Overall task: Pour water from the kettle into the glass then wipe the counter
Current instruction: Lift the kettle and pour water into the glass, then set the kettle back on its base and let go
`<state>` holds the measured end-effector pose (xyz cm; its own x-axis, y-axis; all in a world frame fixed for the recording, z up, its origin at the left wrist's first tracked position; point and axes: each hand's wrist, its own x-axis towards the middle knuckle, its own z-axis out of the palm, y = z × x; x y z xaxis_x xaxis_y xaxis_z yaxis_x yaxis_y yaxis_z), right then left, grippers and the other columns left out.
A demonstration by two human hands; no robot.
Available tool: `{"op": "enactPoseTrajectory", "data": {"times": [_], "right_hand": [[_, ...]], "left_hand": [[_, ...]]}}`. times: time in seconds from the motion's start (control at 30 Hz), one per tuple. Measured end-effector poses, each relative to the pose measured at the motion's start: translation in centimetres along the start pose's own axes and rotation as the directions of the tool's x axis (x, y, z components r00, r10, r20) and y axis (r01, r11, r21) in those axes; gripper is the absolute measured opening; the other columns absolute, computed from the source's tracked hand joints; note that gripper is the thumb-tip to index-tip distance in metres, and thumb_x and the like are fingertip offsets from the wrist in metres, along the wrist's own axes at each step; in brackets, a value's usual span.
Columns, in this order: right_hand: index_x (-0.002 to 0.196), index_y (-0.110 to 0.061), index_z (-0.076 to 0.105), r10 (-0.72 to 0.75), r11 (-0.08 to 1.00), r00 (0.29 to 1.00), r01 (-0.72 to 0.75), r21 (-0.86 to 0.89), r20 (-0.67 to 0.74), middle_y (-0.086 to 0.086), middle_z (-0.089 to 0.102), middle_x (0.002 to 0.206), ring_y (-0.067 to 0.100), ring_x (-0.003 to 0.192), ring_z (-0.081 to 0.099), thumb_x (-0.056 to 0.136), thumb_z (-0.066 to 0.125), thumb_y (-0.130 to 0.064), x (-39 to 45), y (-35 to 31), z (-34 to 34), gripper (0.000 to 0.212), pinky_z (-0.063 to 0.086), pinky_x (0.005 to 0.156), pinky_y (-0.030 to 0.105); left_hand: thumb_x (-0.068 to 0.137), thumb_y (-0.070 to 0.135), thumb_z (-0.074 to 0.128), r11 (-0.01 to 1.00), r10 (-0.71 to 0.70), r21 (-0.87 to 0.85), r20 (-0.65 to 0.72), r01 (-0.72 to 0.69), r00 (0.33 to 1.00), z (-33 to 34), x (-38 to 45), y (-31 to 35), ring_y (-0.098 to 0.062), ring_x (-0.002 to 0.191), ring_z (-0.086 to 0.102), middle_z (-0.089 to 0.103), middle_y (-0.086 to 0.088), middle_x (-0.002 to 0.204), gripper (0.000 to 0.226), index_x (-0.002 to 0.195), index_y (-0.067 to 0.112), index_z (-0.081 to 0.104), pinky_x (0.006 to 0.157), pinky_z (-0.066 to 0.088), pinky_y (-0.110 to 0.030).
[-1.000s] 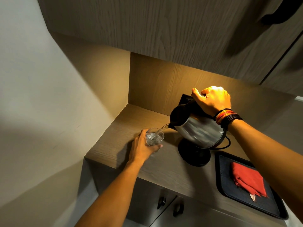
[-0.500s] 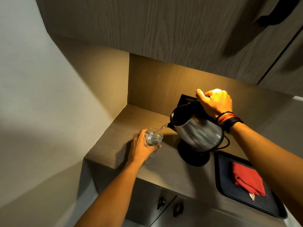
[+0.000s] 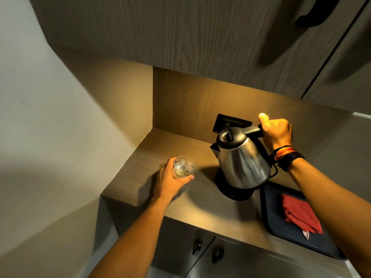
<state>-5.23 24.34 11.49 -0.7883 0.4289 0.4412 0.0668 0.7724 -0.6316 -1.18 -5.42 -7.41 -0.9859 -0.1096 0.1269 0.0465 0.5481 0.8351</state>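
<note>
A steel kettle with a black lid stands nearly upright over its round black base. My right hand grips its black handle from the right. No water runs from the spout. A clear glass holding water rests on the wooden counter at the left. My left hand is wrapped around the glass from the near side. A red cloth lies on a dark tray at the right.
A wall cabinet hangs low over the counter. A black socket plate sits on the back panel behind the kettle. The left wall closes off the counter's end. Two cabinet door handles show below the front edge.
The kettle has swung back from its tilt towards the glass to nearly upright above its base, and the stream has stopped. My left hand still holds the glass in the same spot.
</note>
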Motion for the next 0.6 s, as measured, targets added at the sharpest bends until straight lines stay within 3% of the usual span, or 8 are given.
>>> {"op": "enactPoseTrajectory", "data": {"times": [0.13, 0.27, 0.37, 0.47, 0.6], "right_hand": [[0.043, -0.010, 0.049, 0.143, 0.980, 0.989, -0.138, 0.145, -0.024, 0.010, 0.042, 0.051, 0.029, 0.052, 0.043, 0.084, 0.049, -0.056, -0.6, 2.1, 0.5, 0.062, 0.039, 0.055, 0.038], [0.043, -0.011, 0.034, 0.250, 0.936, 0.965, -0.220, 0.276, -0.078, 0.003, 0.027, 0.050, 0.014, 0.041, 0.027, 0.077, 0.049, -0.057, -1.3, 4.4, 1.1, 0.059, 0.032, 0.047, 0.032], [0.045, -0.014, 0.038, 0.383, 0.870, 0.915, -0.309, 0.385, -0.129, -0.005, 0.036, 0.048, 0.016, 0.048, 0.037, 0.074, 0.050, -0.056, -1.7, 6.4, 1.5, 0.052, 0.042, 0.062, 0.043], [0.052, -0.017, 0.039, 0.437, 0.804, 0.883, -0.297, 0.515, -0.173, -0.019, 0.044, 0.056, 0.017, 0.063, 0.048, 0.073, 0.052, -0.054, -2.0, 7.8, 2.2, 0.044, 0.042, 0.073, 0.042], [0.063, -0.025, 0.040, 0.532, 0.751, 0.835, -0.389, 0.533, -0.141, -0.014, 0.049, 0.073, 0.023, 0.083, 0.051, 0.068, 0.048, -0.066, -2.0, 9.2, 2.7, 0.042, 0.038, 0.080, 0.039]], "left_hand": [[0.059, 0.056, 0.091, 1.000, -0.014, -0.014, 0.000, 0.014, 1.000, -0.1, -0.2, 0.1, -0.014, 0.110, 0.057, 0.064, 0.001, 0.127, 0.092, 0.136, 0.029, 0.049, 0.083, 0.049, -0.027], [0.061, 0.053, 0.091, 0.999, -0.018, -0.026, 0.021, 0.019, 1.000, -0.2, -0.3, 0.1, -0.011, 0.110, 0.053, 0.062, 0.001, 0.130, 0.093, 0.139, 0.027, 0.048, 0.084, 0.047, -0.025], [0.063, 0.052, 0.091, 1.000, -0.012, -0.025, 0.030, 0.012, 0.999, -0.3, -0.3, 0.1, -0.013, 0.113, 0.055, 0.062, 0.001, 0.132, 0.093, 0.140, 0.026, 0.048, 0.088, 0.049, -0.026], [0.065, 0.051, 0.090, 1.000, -0.011, -0.005, 0.040, 0.011, 0.999, -0.5, -0.2, 0.2, -0.019, 0.121, 0.057, 0.061, 0.000, 0.134, 0.092, 0.142, 0.024, 0.047, 0.095, 0.053, -0.032], [0.065, 0.051, 0.090, 1.000, -0.007, 0.015, 0.036, 0.007, 0.999, -0.4, -0.1, 0.3, -0.022, 0.122, 0.057, 0.061, -0.002, 0.134, 0.092, 0.142, 0.023, 0.047, 0.099, 0.054, -0.039]]}}
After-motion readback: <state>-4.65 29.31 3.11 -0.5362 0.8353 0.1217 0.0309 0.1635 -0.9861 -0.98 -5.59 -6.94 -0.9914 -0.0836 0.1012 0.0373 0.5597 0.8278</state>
